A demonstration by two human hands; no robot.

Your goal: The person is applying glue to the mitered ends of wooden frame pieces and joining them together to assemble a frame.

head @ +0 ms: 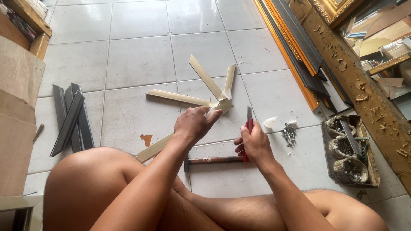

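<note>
My left hand grips a long cream moulding strip that runs from near my knee up to its mitred end. My right hand holds a red-handled tool, its dark tip pointing up beside the strip's end. Three more cream strips lie fanned on the tiled floor just beyond the held one. A hammer with a wooden handle lies on the floor under my hands.
Dark grey strips lie at the left. A tray of bowls holding nails sits at the right, with a pile of small nails and a white glue nozzle beside it. Gold and black frame mouldings lean at the upper right.
</note>
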